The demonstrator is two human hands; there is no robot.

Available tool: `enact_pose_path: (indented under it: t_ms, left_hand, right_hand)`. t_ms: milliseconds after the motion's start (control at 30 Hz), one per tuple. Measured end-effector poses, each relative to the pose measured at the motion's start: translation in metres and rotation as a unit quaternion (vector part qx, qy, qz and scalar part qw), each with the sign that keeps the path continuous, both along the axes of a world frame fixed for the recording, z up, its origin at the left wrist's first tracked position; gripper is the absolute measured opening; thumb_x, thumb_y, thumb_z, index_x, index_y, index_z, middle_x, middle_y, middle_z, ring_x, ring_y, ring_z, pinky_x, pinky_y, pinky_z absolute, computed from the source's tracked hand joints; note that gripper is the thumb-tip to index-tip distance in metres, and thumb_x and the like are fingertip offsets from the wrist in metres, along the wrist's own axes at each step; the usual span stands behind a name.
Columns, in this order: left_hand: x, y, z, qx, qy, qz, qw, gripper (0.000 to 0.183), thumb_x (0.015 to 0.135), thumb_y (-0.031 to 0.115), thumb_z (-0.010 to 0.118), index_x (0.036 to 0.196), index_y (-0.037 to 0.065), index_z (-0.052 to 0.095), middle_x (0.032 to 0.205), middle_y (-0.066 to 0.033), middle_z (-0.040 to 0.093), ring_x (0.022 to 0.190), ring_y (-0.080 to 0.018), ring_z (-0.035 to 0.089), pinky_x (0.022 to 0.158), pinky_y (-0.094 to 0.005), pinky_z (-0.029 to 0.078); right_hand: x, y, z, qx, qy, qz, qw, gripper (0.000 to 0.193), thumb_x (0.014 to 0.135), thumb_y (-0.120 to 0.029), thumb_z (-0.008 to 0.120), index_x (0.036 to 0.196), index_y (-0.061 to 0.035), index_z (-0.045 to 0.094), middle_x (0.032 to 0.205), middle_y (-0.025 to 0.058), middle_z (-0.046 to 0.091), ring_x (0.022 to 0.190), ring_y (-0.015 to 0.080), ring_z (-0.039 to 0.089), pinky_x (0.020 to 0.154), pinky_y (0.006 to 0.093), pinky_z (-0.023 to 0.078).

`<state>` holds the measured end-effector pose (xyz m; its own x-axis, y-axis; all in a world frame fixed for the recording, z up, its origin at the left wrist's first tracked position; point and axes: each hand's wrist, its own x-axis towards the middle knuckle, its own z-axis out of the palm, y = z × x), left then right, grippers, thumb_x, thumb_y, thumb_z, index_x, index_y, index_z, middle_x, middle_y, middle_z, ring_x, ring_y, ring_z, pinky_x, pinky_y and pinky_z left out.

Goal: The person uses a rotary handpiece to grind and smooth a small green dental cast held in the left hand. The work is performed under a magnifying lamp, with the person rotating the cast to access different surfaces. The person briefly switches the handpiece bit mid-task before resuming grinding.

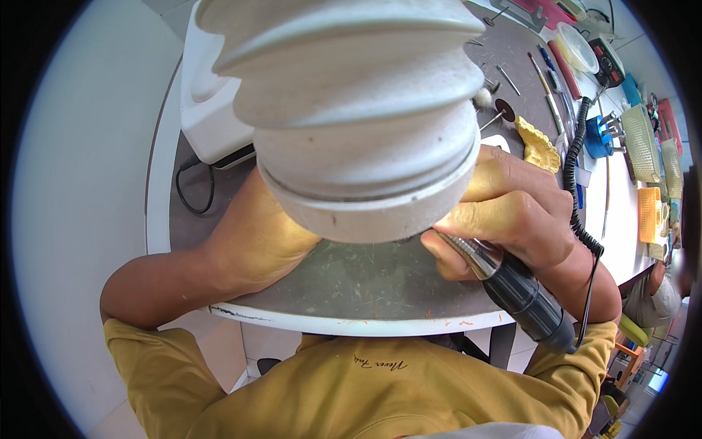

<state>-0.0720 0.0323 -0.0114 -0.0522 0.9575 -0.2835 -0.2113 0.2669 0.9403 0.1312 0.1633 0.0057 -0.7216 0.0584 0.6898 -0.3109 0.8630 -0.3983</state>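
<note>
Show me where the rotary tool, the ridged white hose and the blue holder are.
Rotary tool point(516, 290): head view, on its black body.
Ridged white hose point(358, 99): head view, mid-length on its ridges.
Blue holder point(597, 140): head view, on its side.

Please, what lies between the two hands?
In the head view, a white ribbed hose mostly hides the stretch between left hand and right hand; grey tabletop shows below.

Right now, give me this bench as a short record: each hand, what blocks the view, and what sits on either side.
Left hand: fingers hidden; grip cannot be told
Right hand: holds black-and-silver cylindrical handpiece
View blocker: thick white ribbed hose, over the middle
Left side: white box-shaped machine, black cable
Right side: yellow scalloped piece, black coiled cord
</note>
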Motion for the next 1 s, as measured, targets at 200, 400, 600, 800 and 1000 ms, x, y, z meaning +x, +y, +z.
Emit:
enact_pose_path:
  t_ms: [200, 400, 600, 800, 1000]
  left_hand:
    - [-0.0032, -0.0008, -0.0012, -0.007, 0.015, -0.022, 1.000, 0.037, 0.084, 0.003, 0.073, 0.118, -0.001, 0.058, 0.113, -0.0093, 0.065, 0.104, -0.0162, 0.059, 0.091, -0.0317, 0.048]
    - [-0.0039, -0.0009, -0.0012, -0.007, 0.015, -0.028, 0.999, 0.036, 0.084, 0.002, 0.072, 0.117, -0.001, 0.059, 0.112, -0.0093, 0.066, 0.103, -0.0161, 0.060, 0.091, -0.0316, 0.048]
    - [-0.0043, -0.0014, -0.0023, -0.011, 0.017, -0.026, 0.999, 0.035, 0.084, 0.002, 0.072, 0.116, -0.001, 0.060, 0.112, -0.0091, 0.066, 0.103, -0.0160, 0.060, 0.091, -0.0313, 0.048]
    - [-0.0017, -0.0014, -0.0019, 0.007, 0.001, -0.009, 1.000, 0.036, 0.083, 0.002, 0.073, 0.116, -0.001, 0.060, 0.112, -0.0088, 0.066, 0.103, -0.0155, 0.060, 0.090, -0.0311, 0.048]
    - [-0.0011, -0.0008, -0.0005, 0.004, 0.004, -0.016, 1.000, 0.036, 0.086, 0.003, 0.071, 0.119, -0.001, 0.057, 0.111, -0.0092, 0.065, 0.101, -0.0151, 0.061, 0.089, -0.0304, 0.050]
  right_hand:
    - [0.0001, -0.0007, -0.0006, -0.004, 0.004, -0.003, 1.000, 0.034, 0.073, -0.001, 0.082, 0.098, -0.0059, 0.059, 0.091, 0.0147, 0.069, 0.083, 0.0255, 0.071, 0.067, 0.0315, 0.055]
    - [0.0006, 0.0013, -0.0005, 0.007, -0.001, -0.001, 1.000, 0.034, 0.072, 0.000, 0.081, 0.097, -0.0050, 0.059, 0.090, 0.0150, 0.069, 0.082, 0.0258, 0.071, 0.066, 0.0315, 0.055]
    - [-0.0005, 0.0033, -0.0029, 0.009, 0.018, 0.001, 1.000, 0.034, 0.072, 0.000, 0.081, 0.097, -0.0039, 0.059, 0.089, 0.0152, 0.069, 0.081, 0.0264, 0.071, 0.066, 0.0318, 0.055]
    - [-0.0017, -0.0003, -0.0005, 0.007, 0.015, -0.001, 1.000, 0.033, 0.072, 0.000, 0.081, 0.096, -0.0030, 0.059, 0.088, 0.0167, 0.068, 0.079, 0.0267, 0.071, 0.065, 0.0313, 0.055]
    - [-0.0022, 0.0017, -0.0023, 0.006, 0.023, 0.004, 1.000, 0.032, 0.073, 0.001, 0.080, 0.096, -0.0032, 0.058, 0.088, 0.0160, 0.068, 0.079, 0.0250, 0.071, 0.064, 0.0310, 0.055]
